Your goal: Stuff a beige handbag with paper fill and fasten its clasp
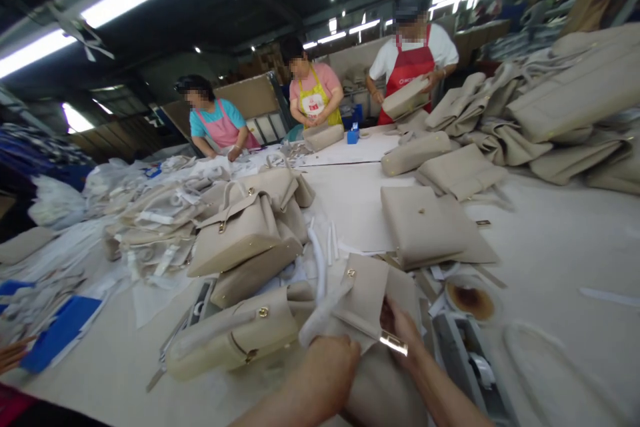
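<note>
A: So your beige handbag (367,287) is right in front of you, low in the middle of the view, over the bench (565,240). Smooth sides, a gold-coloured fitting on the flap, a shiny metal piece at the flap's corner, and a pale wrapped handle (327,310) looping off the side.

B: Yeah, and your left hand (333,367) has its fingers curled closed on the bag near that handle. Your right hand (403,333) reaches in by the flap's edge, but the fingertips are hidden, so I can't tell if they're gripping.

A: Counting stuff around you: one flap-front bag (253,330) lying to the left, one squarish bag (423,227) beyond your right hand, one round dish (470,299) with brown stuff in it, one grey tray (453,347) just beside that.

B: Plus three people across from you: pink apron (225,127), yellow apron (313,97), red apron (410,67). One small blue box (353,137) too. That right-hand bag pile (575,93) is too jumbled to count, tbh.
</note>
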{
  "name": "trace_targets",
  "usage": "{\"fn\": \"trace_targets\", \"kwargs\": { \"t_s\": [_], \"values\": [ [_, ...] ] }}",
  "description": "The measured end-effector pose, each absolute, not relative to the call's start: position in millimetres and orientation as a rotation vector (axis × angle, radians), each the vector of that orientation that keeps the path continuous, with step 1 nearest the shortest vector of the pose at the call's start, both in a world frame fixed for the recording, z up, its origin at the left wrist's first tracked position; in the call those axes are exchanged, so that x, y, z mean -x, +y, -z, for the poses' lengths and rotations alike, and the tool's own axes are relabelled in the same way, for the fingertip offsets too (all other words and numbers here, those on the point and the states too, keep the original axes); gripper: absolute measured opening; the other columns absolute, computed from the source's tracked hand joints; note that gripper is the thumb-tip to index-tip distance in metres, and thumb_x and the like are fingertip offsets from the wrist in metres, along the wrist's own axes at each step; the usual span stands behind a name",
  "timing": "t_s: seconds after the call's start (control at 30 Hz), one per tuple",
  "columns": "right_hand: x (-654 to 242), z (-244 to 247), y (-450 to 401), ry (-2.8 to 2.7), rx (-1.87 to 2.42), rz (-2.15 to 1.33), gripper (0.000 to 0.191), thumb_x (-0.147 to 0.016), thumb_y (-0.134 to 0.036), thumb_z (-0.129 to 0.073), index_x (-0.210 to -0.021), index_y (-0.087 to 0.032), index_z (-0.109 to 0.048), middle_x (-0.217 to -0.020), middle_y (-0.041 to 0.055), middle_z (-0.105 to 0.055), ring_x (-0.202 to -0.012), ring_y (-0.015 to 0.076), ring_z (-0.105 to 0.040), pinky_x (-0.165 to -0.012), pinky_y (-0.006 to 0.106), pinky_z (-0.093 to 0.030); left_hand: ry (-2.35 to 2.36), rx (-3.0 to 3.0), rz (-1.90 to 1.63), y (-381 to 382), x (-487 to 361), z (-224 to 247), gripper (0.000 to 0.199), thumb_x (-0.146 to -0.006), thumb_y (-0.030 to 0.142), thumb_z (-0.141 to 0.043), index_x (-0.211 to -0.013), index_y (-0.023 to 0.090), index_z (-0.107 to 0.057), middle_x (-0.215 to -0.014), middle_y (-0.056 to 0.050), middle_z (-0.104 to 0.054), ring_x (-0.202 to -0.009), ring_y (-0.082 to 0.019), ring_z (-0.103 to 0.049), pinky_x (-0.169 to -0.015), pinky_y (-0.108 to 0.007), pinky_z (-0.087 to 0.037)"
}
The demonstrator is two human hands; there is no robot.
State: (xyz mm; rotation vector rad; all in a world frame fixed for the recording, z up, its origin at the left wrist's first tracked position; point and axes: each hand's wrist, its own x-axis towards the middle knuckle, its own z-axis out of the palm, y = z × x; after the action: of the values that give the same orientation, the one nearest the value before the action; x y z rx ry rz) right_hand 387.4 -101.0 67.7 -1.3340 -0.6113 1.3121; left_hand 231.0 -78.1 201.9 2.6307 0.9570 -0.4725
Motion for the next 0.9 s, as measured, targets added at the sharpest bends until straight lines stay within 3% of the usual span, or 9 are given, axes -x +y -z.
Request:
{"fn": "trace_targets", "kwargs": {
  "t_s": [0.17, 0.3, 0.4, 0.5, 0.6, 0.7, 0.77, 0.83, 0.9],
  "values": [
    [-414.2, -82.8, -124.5, -0.281, 1.076, -1.455, 0.057, -0.081, -0.065, -0.031, -0.098, -0.017, -0.058, -0.095, 0.0130, -0.067, -0.093, 0.0253, -0.063, -0.080, 0.038, -0.049, 0.777, -2.728, 0.564, -95.5, -241.9, -204.8, 0.032, -0.070, 0.008, -0.043, -0.094, 0.016, -0.063, -0.082, -0.016, -0.066, -0.069, -0.030, -0.064, -0.054, -0.038, -0.050],
    [-418.7, -99.2, -141.6, -0.649, 1.209, -1.466, 0.043, -0.078, -0.052, -0.052, -0.101, -0.018, -0.062, -0.105, 0.0090, -0.065, -0.104, 0.0239, -0.057, -0.090, 0.035, -0.043, 0.797, -2.745, 0.734, -91.9, -249.9, -205.8, 0.029, -0.070, 0.009, -0.045, -0.093, 0.012, -0.063, -0.083, -0.019, -0.064, -0.069, -0.033, -0.063, -0.051, -0.041, -0.051],
    [-413.4, -101.6, -144.2, -0.922, 1.456, -1.436, 0.031, -0.074, -0.043, -0.059, -0.091, -0.018, -0.065, -0.081, 0.0037, -0.067, -0.079, 0.0194, -0.061, -0.073, 0.030, -0.046, 0.884, -2.698, 0.781, -89.7, -255.6, -203.0, 0.030, -0.070, 0.008, -0.044, -0.095, 0.009, -0.061, -0.084, -0.020, -0.064, -0.069, -0.033, -0.064, -0.054, -0.044, -0.053],
    [-406.2, -98.4, -140.8, -1.023, 1.510, -1.401, 0.028, -0.078, -0.042, -0.052, -0.084, -0.018, -0.065, -0.067, -0.0005, -0.061, -0.056, 0.0133, -0.055, -0.054, 0.025, -0.040, 1.004, -2.605, 0.780, -89.0, -251.3, -217.0, 0.028, -0.074, 0.012, -0.044, -0.097, 0.008, -0.060, -0.090, -0.021, -0.064, -0.077, -0.035, -0.064, -0.061, -0.048, -0.052],
    [-403.3, -94.7, -136.8, -1.074, 1.518, -1.332, 0.026, -0.079, -0.041, -0.051, -0.083, -0.018, -0.064, -0.066, -0.0017, -0.059, -0.056, 0.0118, -0.053, -0.054, 0.024, -0.039, 0.860, -2.387, 0.536, -82.8, -232.5, -247.0, 0.025, -0.077, 0.026, -0.053, -0.098, 0.016, -0.062, -0.094, -0.013, -0.066, -0.083, -0.029, -0.063, -0.073, -0.043, -0.051],
    [-405.1, -89.1, -136.3, -1.014, 1.545, -1.342, 0.028, -0.078, -0.043, -0.052, -0.081, -0.018, -0.064, -0.061, -0.0029, -0.056, -0.051, 0.0106, -0.049, -0.052, 0.023, -0.037, 0.796, -2.050, -0.076, -65.0, -210.3, -257.7, 0.023, -0.085, 0.037, -0.047, -0.080, 0.023, -0.064, -0.075, -0.002, -0.066, -0.072, -0.017, -0.060, -0.070, -0.028, -0.048],
    [-408.0, -84.0, -138.8, -0.944, 1.564, -1.370, 0.029, -0.076, -0.045, -0.054, -0.076, -0.018, -0.062, -0.057, -0.0041, -0.052, -0.047, 0.0095, -0.045, -0.048, 0.023, -0.034, 1.098, -1.860, -0.531, -50.7, -202.1, -240.1, 0.030, -0.086, 0.041, -0.043, -0.071, 0.020, -0.059, -0.069, -0.002, -0.062, -0.070, -0.016, -0.058, -0.067, -0.027, -0.047],
    [-411.9, -79.1, -143.3, -0.904, 1.559, -1.383, 0.030, -0.075, -0.047, -0.055, -0.074, -0.017, -0.061, -0.054, -0.0047, -0.049, -0.046, 0.0090, -0.044, -0.047, 0.022, -0.032, 1.339, -1.669, -0.651, -40.3, -200.8, -208.4, 0.028, -0.079, 0.043, -0.051, -0.085, 0.017, -0.059, -0.085, -0.006, -0.065, -0.086, -0.020, -0.058, -0.079, -0.031, -0.046],
    [-417.1, -75.4, -148.7, -0.885, 1.503, -1.411, 0.031, -0.076, -0.047, -0.054, -0.079, -0.017, -0.062, -0.058, -0.0038, -0.051, -0.050, 0.0096, -0.047, -0.048, 0.022, -0.032, 1.365, -1.449, -0.511, -37.5, -204.8, -176.4, 0.043, -0.077, 0.046, -0.053, -0.105, 0.014, -0.056, -0.108, -0.011, -0.063, -0.103, -0.024, -0.056, -0.091, -0.035, -0.043]
  ]
}}
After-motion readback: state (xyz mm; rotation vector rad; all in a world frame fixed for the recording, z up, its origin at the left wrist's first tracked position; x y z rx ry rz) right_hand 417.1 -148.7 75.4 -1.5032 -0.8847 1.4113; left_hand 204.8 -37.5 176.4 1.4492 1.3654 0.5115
